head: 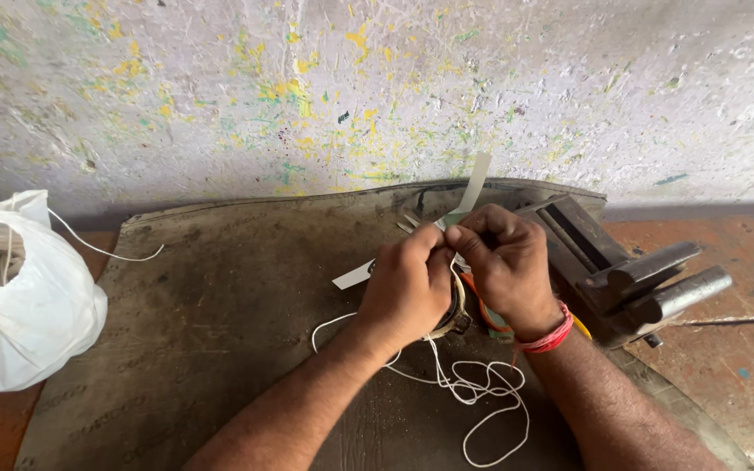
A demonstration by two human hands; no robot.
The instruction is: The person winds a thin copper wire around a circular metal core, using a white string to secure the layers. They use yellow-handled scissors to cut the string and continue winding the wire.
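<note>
My left hand (405,286) and my right hand (506,262) meet at the middle of a worn dark mat (220,314), fingertips pinched together on a white string (473,397). The string runs down from my fingers and lies in loose loops on the mat between my forearms. Under my hands sits a small round metal part (457,318), mostly hidden. White paper strips (475,183) stick out above and to the left of my hands. A red thread band circles my right wrist (547,336).
A white plastic bag (23,296) with a trailing string lies at the left edge. A metal bench vise (630,275) stands right of my hands. A paint-spattered wall (377,87) rises behind the mat. Reddish floor (735,366) shows at the right.
</note>
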